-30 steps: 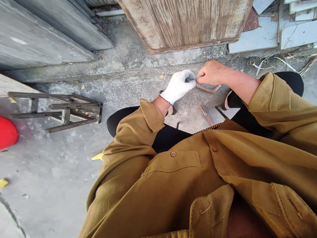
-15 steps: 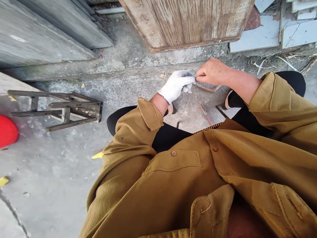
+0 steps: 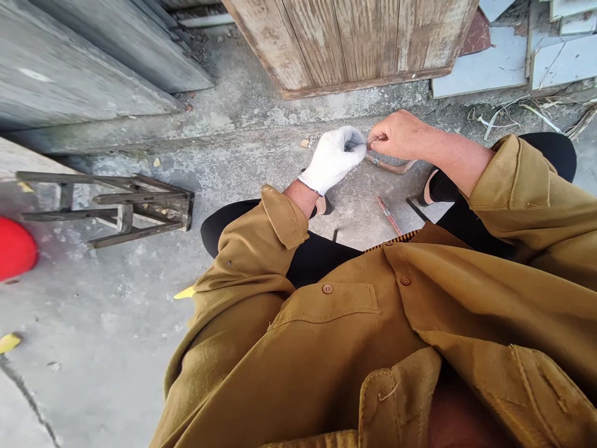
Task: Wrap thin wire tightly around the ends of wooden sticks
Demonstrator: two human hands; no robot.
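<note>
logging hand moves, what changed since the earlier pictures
The left hand, its gloved fingers looser half a second ago, has curled them in again beside the right hand, which has barely shifted. What either holds is hidden. Bent rod, red rod and stool stayed put.

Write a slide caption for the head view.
Gloved left hand and bare right hand close together near a bent brown rod over concrete, wooden stool off to the left.

bent rod | slim, reddish-brown | bowed, right end angled away from the person | left end just below right hand | floor contact unclear
</note>
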